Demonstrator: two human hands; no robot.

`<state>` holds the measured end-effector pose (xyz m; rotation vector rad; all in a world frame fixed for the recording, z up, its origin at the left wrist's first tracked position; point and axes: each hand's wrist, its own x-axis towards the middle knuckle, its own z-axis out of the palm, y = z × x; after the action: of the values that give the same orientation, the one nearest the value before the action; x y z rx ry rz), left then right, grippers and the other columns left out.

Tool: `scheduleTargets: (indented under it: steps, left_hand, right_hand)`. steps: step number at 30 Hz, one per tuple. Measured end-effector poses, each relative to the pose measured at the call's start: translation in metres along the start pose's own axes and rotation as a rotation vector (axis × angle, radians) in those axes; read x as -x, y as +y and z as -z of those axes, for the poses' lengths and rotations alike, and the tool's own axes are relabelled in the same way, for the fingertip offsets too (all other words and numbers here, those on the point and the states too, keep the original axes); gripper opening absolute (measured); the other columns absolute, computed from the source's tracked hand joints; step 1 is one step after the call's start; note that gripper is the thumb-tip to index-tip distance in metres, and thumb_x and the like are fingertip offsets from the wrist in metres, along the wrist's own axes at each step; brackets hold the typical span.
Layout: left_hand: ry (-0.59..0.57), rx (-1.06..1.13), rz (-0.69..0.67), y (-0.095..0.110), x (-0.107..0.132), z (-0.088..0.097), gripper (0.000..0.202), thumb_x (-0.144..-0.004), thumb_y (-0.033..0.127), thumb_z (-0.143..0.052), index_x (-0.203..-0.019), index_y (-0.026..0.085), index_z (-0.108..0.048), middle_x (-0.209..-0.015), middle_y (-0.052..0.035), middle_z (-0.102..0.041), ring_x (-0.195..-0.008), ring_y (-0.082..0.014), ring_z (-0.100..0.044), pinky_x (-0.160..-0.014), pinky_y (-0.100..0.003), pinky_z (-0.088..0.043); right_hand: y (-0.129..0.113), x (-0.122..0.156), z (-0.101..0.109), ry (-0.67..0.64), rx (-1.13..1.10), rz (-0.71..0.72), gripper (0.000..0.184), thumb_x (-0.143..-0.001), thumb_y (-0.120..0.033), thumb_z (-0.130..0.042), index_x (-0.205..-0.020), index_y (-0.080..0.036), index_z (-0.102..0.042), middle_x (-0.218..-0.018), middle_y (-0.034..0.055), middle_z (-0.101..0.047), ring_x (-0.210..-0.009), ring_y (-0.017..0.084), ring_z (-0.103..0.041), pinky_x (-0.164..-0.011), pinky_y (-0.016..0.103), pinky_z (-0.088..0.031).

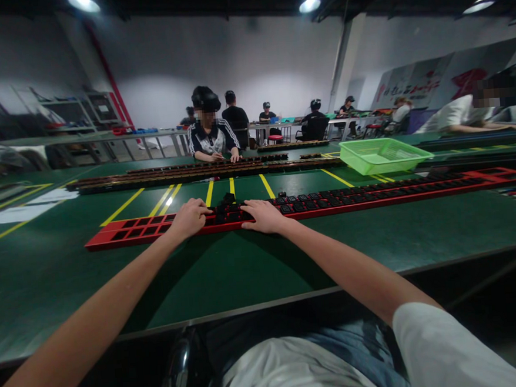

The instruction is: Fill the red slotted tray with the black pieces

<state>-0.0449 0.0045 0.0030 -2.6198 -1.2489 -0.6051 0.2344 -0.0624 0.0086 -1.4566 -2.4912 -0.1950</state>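
Note:
A long red frame (148,239) with rows of square slots lies across the green table in front of me. Black square pieces (301,206) fill most of its slots, while several at the left end are vacant. My left hand (190,217) rests over the frame with its fingers bent together towards the right; what they pinch, if anything, is hidden. To its right, my right hand (263,216) lies on the frame, fingers stretched and thumb apart, touching the black pieces. Behind the frame sit a small loose black piece (229,198) and another black piece (282,195).
A light green plastic basket (382,164) stands beyond the frame to the right. Long dark strips (186,175) lie farther back, before a co-worker (212,135) seated opposite. White paper sheets (25,211) lie at left. Yellow tape lines (266,186) mark the green table (245,265).

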Motion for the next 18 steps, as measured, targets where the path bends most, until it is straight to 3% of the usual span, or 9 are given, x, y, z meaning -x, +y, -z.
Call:
scheduleTargets:
  steps: [7, 18]
  left_hand:
    - [-0.031, -0.063, 0.023, 0.0053, -0.0005, 0.0092, 0.04, -0.079, 0.013, -0.045, -0.095, 0.024, -0.081, -0.099, -0.0072, -0.072, -0.097, -0.0266, -0.058, -0.088, -0.042, -0.047]
    - [0.021, -0.072, 0.079, -0.0007, 0.0009, 0.0099, 0.035, -0.079, 0.012, -0.047, -0.08, 0.024, -0.081, -0.097, -0.0057, -0.075, -0.093, -0.0266, -0.06, -0.086, -0.042, -0.048]
  right_hand:
    - [-0.0017, -0.0008, 0.0017, -0.001, 0.013, 0.0, 0.069, -0.09, -0.058, -0.056, -0.144, -0.017, -0.051, -0.152, 0.016, -0.044, -0.139, 0.034, -0.042, -0.113, 0.049, -0.035]
    - [0.0015, -0.0008, -0.0015, 0.003, 0.01, 0.008, 0.07, -0.089, -0.061, -0.055, -0.145, -0.019, -0.049, -0.153, 0.0154, -0.043, -0.139, 0.034, -0.042, -0.113, 0.051, -0.036]
